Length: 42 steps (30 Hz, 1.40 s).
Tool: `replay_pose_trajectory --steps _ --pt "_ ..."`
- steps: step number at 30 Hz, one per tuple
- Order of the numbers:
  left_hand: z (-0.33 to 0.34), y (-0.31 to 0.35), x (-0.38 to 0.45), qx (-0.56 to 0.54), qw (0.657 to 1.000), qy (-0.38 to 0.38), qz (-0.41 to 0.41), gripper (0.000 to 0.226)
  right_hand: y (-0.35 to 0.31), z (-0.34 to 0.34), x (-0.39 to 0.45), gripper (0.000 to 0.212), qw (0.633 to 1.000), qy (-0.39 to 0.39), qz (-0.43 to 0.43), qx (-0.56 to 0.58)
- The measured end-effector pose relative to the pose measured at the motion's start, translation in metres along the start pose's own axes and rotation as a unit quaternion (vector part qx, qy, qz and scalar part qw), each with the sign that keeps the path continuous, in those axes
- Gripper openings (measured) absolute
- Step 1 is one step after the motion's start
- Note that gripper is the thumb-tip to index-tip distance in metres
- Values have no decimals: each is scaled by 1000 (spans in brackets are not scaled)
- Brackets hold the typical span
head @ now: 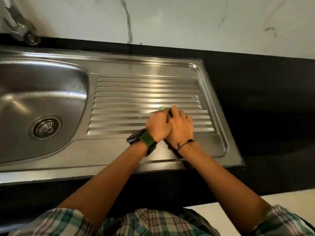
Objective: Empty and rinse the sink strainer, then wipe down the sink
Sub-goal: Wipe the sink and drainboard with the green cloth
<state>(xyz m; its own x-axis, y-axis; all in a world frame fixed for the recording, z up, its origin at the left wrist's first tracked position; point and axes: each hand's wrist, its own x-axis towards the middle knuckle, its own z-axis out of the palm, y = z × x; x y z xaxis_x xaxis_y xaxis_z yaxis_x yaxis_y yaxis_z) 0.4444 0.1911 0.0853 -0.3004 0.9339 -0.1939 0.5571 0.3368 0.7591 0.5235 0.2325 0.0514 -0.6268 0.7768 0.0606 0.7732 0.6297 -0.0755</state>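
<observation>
nearest the camera, a plaid shirt point(153, 223) with rolled sleeves, and two bare forearms reaching forward over the black countertop point(264, 108). the left wrist carries a watch on a green strap point(143, 139); the right wrist carries a thin dark cord bracelet point(185, 144). the left hand point(158, 125) and the right hand point(180, 127) lie side by side, touching, on the ribbed drainboard point(136, 92) of the stainless steel sink point(51, 150). both press down on a green scrubbing pad point(164, 108), of which only a pale green edge shows past the fingertips; the fingers of both hands bend over it, and whether they grip it or merely press it flat cannot be told, since the hands are slightly blurred. to the left, the basin point(42, 92) holds the sink strainer point(45, 127), seated in the drain opening, well apart from the hands. a few water droplets point(75, 86) cling to the basin's far right wall. farther back, at the upper left, the base of a metal tap point(22, 31) stands on the counter. behind everything rises a white marble-veined wall point(170, 19).
</observation>
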Motion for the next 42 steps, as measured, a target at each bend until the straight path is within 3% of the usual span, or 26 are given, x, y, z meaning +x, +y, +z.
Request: replay_pose_trajectory --steps 3,7,15,23,29,33,37,42 --pt "22 31 9 -10 997 -69 18 59 54 -9 -8 33 997 -12 41 -58" --pt "26 33 8 -35 996 -83 6 64 105 -22 -15 26 987 -6 106 -120" --pt "-22 -30 -20 -10 998 36 -45 59 94 -23 -22 29 992 -8 117 -54" --pt "-54 -68 -51 -120 982 112 -93 67 -24 -15 -25 47 999 -25 33 9" --pt "-94 -103 -79 -101 971 183 -118 63 -138 0 -12 45 997 -41 -59 36" --pt "-110 -116 -98 -40 971 189 -144 54 -193 5 -9 39 987 -32 -122 104" --pt "-127 -132 -115 -11 965 212 -157 43 -225 8 -13 43 980 -76 -154 104" --pt "-128 -132 -117 -23 976 177 -127 47 -221 6 -23 41 981 -89 -129 117"
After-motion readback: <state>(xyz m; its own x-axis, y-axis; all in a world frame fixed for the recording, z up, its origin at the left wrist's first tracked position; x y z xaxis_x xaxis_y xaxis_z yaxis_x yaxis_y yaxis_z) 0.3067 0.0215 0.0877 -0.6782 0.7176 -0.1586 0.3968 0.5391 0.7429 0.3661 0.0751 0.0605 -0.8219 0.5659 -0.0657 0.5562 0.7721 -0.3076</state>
